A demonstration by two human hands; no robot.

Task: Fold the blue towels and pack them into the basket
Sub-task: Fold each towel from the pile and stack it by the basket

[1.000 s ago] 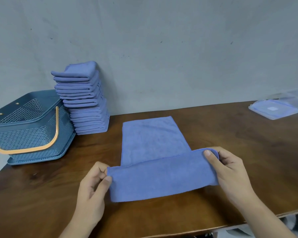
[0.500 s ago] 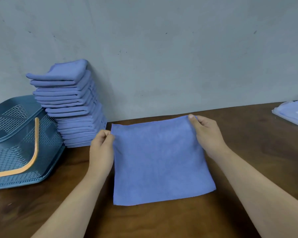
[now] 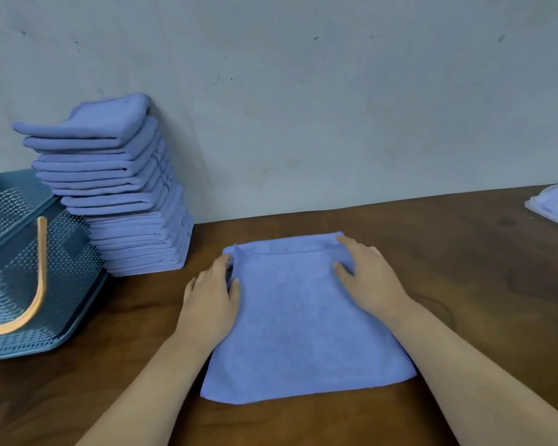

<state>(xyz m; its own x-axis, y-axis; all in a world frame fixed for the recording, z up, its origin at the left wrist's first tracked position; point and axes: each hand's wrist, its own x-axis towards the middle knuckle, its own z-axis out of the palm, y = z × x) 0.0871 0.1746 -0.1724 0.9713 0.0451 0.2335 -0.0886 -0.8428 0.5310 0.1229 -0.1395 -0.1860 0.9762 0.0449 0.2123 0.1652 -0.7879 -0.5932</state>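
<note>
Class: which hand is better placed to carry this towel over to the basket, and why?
Probably the left hand: it rests on the left edge of the blue cloth towel, nearest the blue perforated plastic basket; the right hand would cross over.

Towel stack (image 3: pixel 123 201) right of basket (image 3: pixel 29 268)

Towel (image 3: pixel 303 323): soft matt blue cloth, fine nap. Stack (image 3: pixel 123 194): same cloth. Basket (image 3: pixel 20 278): perforated teal plastic w/ smooth orange handle (image 3: pixel 39 284). Table (image 3: pixel 480 268): dark wood, slight sheen. Wall (image 3: pixel 335 107): matt, scuffed.
</note>
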